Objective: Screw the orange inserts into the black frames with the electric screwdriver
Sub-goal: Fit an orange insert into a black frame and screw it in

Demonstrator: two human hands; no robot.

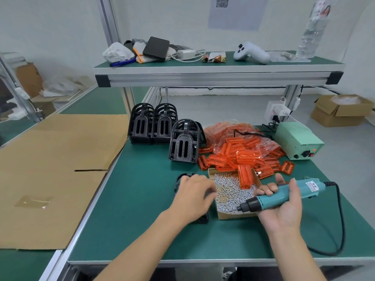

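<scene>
black frames (152, 123) stand stacked at the back of the green table (129, 209), right of a flat cardboard sheet (54, 171), with one more stack (185, 143) nearer the middle. the left hand (191, 197) lies palm down over a single frame (181, 180) on the mat, its fingers reaching to the edge of the screw box (227, 194); whether they pinch a screw cannot be told. orange inserts (241, 154) are heaped behind the box, one standing in it. the right hand (284, 205), palm up, cradles the electric screwdriver (284, 194) with fingers curled over its barrel, tip pointing left. a green power unit (298, 139) sits far right.
</scene>
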